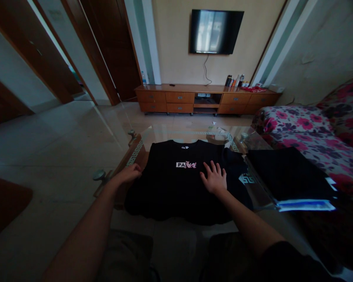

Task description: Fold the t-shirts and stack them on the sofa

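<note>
A black T-shirt [164, 188] lies spread on a glass-topped table [157, 135], its collar facing away from me and a small white-and-pink print on the chest. My right hand [216, 178] rests flat on the shirt just right of the print, fingers spread. At the shirt's left edge, my left hand [130, 173] has its fingers curled together on the fabric; the fingertips are partly hidden. The shirt's lower hem hangs over the table's near edge.
Right of the shirt lies a stack of folded black cloth [291, 174] with a blue-and-white package edge [306, 205] under it. A floral sofa [300, 121] stands at right. Beyond are a wooden TV cabinet [179, 98] and a wall-mounted television [216, 31]. Metal table fittings [99, 175] stick out at left.
</note>
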`<action>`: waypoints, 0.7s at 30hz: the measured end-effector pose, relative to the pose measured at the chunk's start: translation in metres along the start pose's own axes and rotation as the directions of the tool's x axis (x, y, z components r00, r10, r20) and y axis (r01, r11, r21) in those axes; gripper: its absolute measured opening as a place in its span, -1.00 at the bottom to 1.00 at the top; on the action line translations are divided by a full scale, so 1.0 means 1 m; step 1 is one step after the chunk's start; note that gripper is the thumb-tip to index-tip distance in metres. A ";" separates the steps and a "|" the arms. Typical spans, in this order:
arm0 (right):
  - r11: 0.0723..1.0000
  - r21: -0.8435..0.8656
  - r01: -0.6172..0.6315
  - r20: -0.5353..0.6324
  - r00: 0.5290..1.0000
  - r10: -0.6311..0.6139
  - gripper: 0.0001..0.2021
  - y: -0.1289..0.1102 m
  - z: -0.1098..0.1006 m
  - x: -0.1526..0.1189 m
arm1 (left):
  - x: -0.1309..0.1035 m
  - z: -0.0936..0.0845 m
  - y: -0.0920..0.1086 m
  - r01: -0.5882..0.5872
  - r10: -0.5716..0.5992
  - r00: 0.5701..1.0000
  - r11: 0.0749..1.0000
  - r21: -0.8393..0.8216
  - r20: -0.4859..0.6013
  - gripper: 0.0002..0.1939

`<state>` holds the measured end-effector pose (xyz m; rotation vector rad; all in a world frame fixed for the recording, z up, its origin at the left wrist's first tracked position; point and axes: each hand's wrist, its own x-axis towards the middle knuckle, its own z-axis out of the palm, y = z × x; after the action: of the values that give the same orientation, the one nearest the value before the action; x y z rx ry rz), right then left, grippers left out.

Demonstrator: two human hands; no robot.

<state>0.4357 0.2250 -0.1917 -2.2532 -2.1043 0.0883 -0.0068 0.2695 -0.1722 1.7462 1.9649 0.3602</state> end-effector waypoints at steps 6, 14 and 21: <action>1.000 0.014 0.002 -0.010 1.000 -0.002 -0.32 0.000 0.000 -0.001 | -0.007 0.001 -0.009 -0.087 0.070 0.993 0.978 0.187 0.092 -0.78; 1.000 0.003 -0.012 0.001 1.000 0.012 -0.33 -0.002 -0.004 -0.003 | -0.012 -0.002 -0.005 -0.085 0.080 0.996 0.971 0.226 0.029 -0.76; 1.000 0.018 -0.009 0.007 1.000 0.009 -0.33 -0.001 -0.004 -0.001 | -0.012 -0.012 -0.004 -0.296 0.272 0.950 0.940 0.169 0.153 -0.78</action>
<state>0.4347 0.2236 -0.1877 -2.2561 -2.0878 0.1155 -0.0153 0.2588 -0.1620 2.1286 1.7046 0.1533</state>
